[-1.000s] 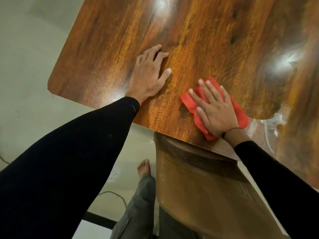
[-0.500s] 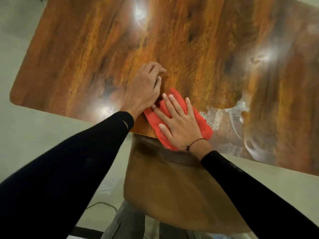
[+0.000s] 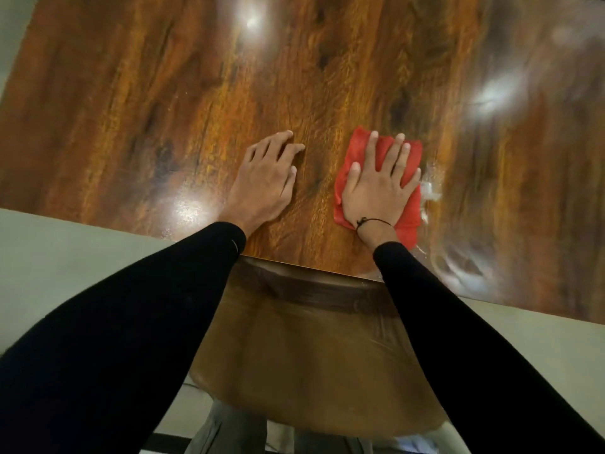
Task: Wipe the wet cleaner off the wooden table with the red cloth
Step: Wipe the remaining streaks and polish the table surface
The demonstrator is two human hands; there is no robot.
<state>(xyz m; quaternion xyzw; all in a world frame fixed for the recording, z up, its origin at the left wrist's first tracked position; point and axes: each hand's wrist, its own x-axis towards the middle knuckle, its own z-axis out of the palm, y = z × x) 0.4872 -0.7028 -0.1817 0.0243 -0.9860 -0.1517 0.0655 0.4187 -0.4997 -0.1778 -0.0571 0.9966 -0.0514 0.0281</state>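
Note:
A glossy brown wooden table (image 3: 196, 93) fills the upper part of the view. The red cloth (image 3: 411, 211) lies flat on it near the front edge. My right hand (image 3: 376, 185) presses down on the cloth with straight, spread fingers. To its left my left hand (image 3: 265, 181) rests flat on the bare wood. White wet cleaner smears (image 3: 458, 270) streak the table just right of the cloth and toward the front right edge.
A wooden chair seat (image 3: 311, 355) sits below the table's front edge, between my arms. Pale floor (image 3: 65, 257) shows on both sides. Bright light reflections (image 3: 491, 90) glare on the tabletop.
My right hand has slid the cloth to the right, away from my left hand and up against the wet smears. The left hand stays flat on the table.

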